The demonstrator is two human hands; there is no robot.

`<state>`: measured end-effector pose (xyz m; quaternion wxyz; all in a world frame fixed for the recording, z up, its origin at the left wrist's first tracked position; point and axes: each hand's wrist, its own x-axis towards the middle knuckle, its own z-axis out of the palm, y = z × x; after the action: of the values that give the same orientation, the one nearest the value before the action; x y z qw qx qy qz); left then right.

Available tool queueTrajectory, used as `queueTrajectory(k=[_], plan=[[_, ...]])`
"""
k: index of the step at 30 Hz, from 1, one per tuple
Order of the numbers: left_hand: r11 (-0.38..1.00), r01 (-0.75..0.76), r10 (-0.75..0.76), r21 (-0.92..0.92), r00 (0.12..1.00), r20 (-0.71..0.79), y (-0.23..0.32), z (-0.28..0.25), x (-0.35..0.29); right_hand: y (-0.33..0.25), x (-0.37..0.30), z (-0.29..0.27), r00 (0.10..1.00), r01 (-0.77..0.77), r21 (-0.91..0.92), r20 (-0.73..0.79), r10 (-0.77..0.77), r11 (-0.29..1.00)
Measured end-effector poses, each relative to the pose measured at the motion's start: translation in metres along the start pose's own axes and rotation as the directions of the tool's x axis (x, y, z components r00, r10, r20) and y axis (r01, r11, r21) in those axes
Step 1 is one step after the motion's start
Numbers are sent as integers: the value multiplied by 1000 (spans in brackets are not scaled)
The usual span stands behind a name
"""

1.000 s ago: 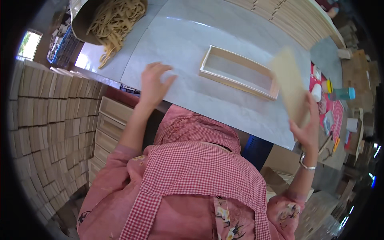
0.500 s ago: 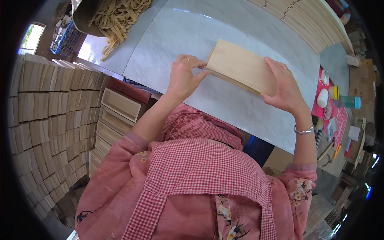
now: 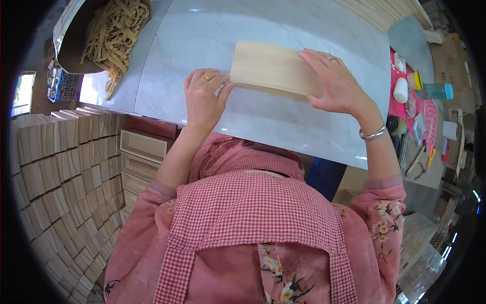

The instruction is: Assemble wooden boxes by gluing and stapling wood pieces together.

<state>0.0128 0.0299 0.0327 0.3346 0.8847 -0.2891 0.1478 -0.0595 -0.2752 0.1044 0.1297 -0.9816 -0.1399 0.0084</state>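
A pale, smooth rectangular wooden piece (image 3: 271,68) lies over the marble-patterned tabletop, its long side running left to right. A narrow front side shows below its top face; I cannot tell whether it is hollow. My right hand (image 3: 336,83) grips the right end, thumb at the near edge and fingers over the far corner. At the near left corner, my left hand (image 3: 205,96) has its index finger and thumb closed in against the wood. Whatever lies between those fingertips is too small to make out.
A bag (image 3: 68,48) of tan flat strips (image 3: 114,38) stands at the far left. Stacked wooden pieces (image 3: 66,157) and open wooden boxes (image 3: 144,144) fill the left side. Long wooden slats (image 3: 382,12) lie far right; a white bottle (image 3: 400,91) and teal bottle (image 3: 436,91) stand at right.
The wooden piece and both hands have shifted left in view, and the piece now lies more level. The whole view has turned somewhat, bringing in more of the bag.
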Motion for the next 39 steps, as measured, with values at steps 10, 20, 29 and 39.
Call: queueTrajectory(k=[10, 20, 29, 39], plan=[[1000, -9, 9, -19, 1000, 19, 1, 0, 1, 5, 2, 15, 996, 50, -35, -72, -52, 998], [999, -41, 41, -5, 999, 33, 7, -7, 3, 9, -36, 8, 814, -83, 102, -567, 126, 991], [998, -50, 47, 35, 996, 80, 6, -8, 6, 4, -126, 47, 659, -437, 316, -525, 539, 842], [1000, -9, 13, -26, 988, 155, 1, -11, 11, 3, -118, 51, 690, -474, 275, -474, 547, 837]])
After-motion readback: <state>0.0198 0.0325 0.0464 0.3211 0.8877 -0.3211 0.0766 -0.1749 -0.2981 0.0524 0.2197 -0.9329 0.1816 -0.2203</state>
